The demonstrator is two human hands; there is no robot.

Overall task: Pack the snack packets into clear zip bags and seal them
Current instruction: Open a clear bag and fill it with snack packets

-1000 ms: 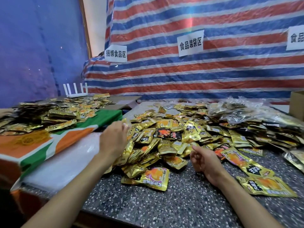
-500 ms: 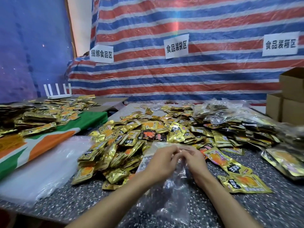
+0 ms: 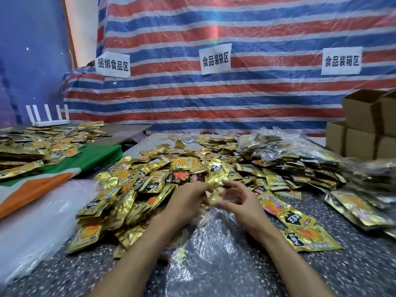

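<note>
A clear zip bag (image 3: pixel 212 239) lies crumpled on the speckled table (image 3: pixel 353 273) in front of me, its mouth at my fingers. My left hand (image 3: pixel 186 200) and my right hand (image 3: pixel 242 200) both pinch the bag's top edge, close together, with the fingers curled. The fingertips are blurred. A big heap of gold snack packets (image 3: pixel 150 185) spreads across the table behind and left of my hands. Two gold packets (image 3: pixel 300 228) lie flat just right of my right wrist.
A stack of flat clear bags (image 3: pixel 36 221) lies at the left. Filled clear bags (image 3: pixel 278 146) pile at the back right, beside cardboard boxes (image 3: pixel 364 125). More packets (image 3: pixel 42 144) cover a green and orange cloth (image 3: pixel 42 185) on the left table. A striped tarp hangs behind.
One second ago my left hand was over the packets by the bag stack and the right hung empty. Both hands then came together on a clear bag and now work at its mouth.
</note>
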